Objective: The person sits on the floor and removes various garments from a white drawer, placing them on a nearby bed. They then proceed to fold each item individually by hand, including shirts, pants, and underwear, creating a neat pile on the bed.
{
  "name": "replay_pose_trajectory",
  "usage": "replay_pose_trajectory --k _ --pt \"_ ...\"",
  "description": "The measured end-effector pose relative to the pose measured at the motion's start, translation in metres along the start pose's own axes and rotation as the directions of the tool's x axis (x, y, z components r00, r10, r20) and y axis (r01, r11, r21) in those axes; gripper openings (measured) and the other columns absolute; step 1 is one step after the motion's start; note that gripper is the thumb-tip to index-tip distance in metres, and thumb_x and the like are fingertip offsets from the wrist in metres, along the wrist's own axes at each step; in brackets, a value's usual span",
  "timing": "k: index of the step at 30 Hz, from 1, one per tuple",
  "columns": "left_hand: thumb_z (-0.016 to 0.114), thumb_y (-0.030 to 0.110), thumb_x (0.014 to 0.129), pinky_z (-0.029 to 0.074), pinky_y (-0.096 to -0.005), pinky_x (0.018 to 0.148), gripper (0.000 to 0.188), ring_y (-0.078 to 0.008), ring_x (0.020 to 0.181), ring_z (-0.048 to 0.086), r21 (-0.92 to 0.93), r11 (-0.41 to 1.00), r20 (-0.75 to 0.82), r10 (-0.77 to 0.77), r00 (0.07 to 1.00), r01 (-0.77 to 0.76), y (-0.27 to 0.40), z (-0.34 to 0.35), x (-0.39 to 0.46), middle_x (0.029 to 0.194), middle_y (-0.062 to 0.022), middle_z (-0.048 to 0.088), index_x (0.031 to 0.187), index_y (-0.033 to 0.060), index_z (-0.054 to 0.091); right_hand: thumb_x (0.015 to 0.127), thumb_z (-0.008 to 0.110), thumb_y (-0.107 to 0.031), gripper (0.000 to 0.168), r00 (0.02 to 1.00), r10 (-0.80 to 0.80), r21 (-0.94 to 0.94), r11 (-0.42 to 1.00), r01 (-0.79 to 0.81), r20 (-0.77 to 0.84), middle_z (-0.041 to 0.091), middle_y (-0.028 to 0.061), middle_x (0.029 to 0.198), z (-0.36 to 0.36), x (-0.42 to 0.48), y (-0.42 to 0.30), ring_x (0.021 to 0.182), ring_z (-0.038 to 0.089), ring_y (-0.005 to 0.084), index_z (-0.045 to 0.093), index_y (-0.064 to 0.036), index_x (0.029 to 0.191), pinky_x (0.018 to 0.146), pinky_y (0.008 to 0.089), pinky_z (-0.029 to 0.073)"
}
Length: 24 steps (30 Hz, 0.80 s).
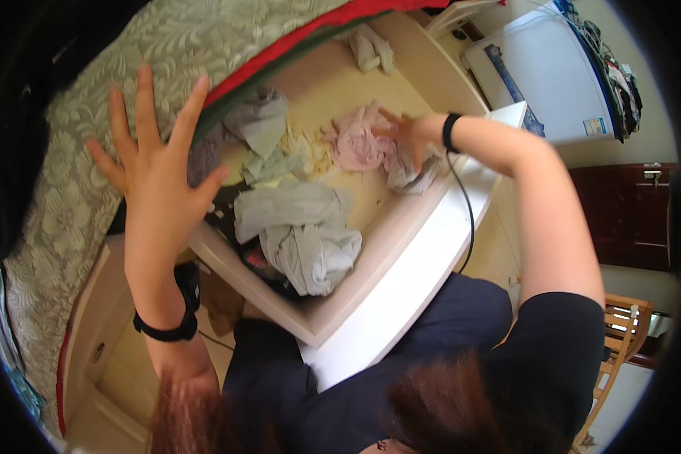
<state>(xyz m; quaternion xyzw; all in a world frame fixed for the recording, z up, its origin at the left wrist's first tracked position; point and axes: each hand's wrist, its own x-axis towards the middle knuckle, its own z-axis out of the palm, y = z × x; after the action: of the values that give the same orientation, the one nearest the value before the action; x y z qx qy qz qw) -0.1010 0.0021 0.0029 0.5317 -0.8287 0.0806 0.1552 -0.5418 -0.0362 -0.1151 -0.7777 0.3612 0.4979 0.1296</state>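
Observation:
My left hand [158, 162], its fingers spread wide and nothing in it, is over the edge of a patterned bed cover [62, 198]; whether it presses on the cover I cannot tell. My right hand [411, 133] reaches into a pulled-out drawer [369, 269]. Its fingers are apart over a crumpled pink cloth [360, 142], and a grey cloth [411, 173] lies just below the hand. Nearer to me is a pale grey bundle of cloth [312, 244]. Yellow cloth [312, 150], light green cloth [275, 164] and another grey cloth [261, 119] lie farther left.
A white bundle [369, 51] sits in the drawer's far corner. Red fabric [272, 51] hangs along the bed's edge over the drawer. From my right wristband a black cable [470, 227] runs down past the white drawer front [397, 295]. A wooden chair [616, 340] stands at right.

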Motion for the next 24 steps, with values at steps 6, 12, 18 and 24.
replay_pose_trajectory --k 6,12,18,24 --pt "0.081 0.021 0.063 0.010 -0.0679 0.103 0.092 -0.0366 0.140 0.009 0.024 0.998 0.006 -0.054 0.999 0.054 0.003 -0.003 -0.002 0.154 -0.0056 0.010 0.140 0.0381 0.034 0.051 0.084 -0.037 0.105 0.940 0.222 0.409 0.907 -0.101 -0.260 0.030 0.0272 0.142 0.017 0.046 -0.020 0.119 0.047 0.0389 0.033 -0.014 0.140 0.095 0.0400 0.044" --pt "0.081 0.017 0.059 0.003 -0.0664 0.104 0.084 -0.0362 0.140 0.013 -0.142 0.990 0.056 0.013 0.998 -0.004 0.022 -0.013 -0.001 0.152 -0.0067 0.019 0.134 0.0309 0.046 0.059 0.077 -0.028 0.080 0.963 0.167 0.524 0.851 -0.032 -0.213 0.063 0.0126 0.109 -0.014 0.046 0.012 0.102 0.060 0.0291 0.041 -0.007 0.128 0.083 0.0386 0.048" --pt "0.080 0.018 0.062 0.014 -0.0695 0.101 0.072 -0.0401 0.137 0.018 -0.672 0.738 0.466 0.484 0.741 -0.060 0.041 0.020 -0.006 0.144 -0.0129 0.034 0.129 0.0241 0.052 0.068 0.073 -0.014 0.084 0.669 0.611 0.701 0.688 -0.186 -0.422 0.064 0.0147 0.105 0.007 0.067 0.114 0.093 0.063 0.0333 0.028 -0.013 0.139 0.072 0.0408 0.051" --pt "0.086 0.034 0.050 0.018 -0.0728 0.097 0.117 -0.0474 0.138 0.003 -0.508 0.855 0.810 0.516 0.278 -0.105 0.089 0.088 -0.030 0.152 -0.0179 -0.009 0.146 0.0340 0.019 0.063 0.078 -0.025 0.096 0.444 0.781 0.592 0.623 -0.511 -0.439 0.042 0.0182 0.136 -0.035 0.123 0.127 0.109 0.055 0.0358 0.027 -0.029 0.144 0.082 0.0418 0.049"
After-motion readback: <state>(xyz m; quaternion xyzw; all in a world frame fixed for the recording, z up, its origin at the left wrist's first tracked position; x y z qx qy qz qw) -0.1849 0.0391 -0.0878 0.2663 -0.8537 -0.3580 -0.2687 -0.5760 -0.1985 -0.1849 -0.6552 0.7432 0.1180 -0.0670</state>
